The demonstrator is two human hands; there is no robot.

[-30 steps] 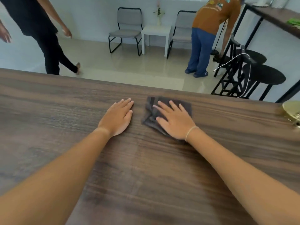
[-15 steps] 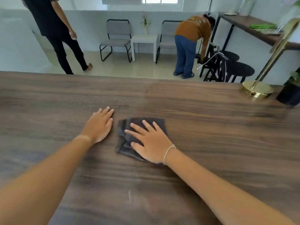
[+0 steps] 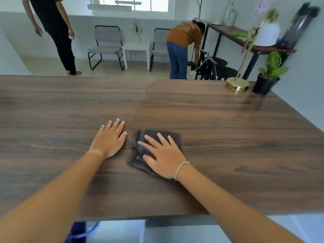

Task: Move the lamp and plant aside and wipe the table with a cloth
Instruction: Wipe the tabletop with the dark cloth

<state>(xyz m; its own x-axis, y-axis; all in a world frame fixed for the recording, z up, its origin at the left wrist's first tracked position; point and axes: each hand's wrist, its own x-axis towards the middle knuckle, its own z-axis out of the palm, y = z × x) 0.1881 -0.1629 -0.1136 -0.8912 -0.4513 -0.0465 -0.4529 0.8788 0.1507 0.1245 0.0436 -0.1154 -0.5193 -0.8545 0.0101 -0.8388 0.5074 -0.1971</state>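
Dark wood grain is filling the view, and the table is stretching wide under both arms. The right hand is lying flat on the cloth, fingers spread wide, palm pressing down on it rather than gripping. That cloth, a dark grey folded square, is sitting near the middle of the tabletop with its left and far edges showing past the fingers. A thin bracelet is circling the right wrist.

The left hand is resting just beside the cloth, palm down on bare wood, fingers straight and close together, holding nothing. A narrow strip of table is showing between its fingers and the cloth's edge.

Over at the far right corner, the lamp is standing on its round brass base, its slim stem leaning up toward a white shade. Right next to it the plant is sitting in a black pot, green leaves spreading above the rim. Both are well apart from the hands.

Beyond the table, a person in black is standing on the pale floor, and a person in an orange top is bending over by some black stools.
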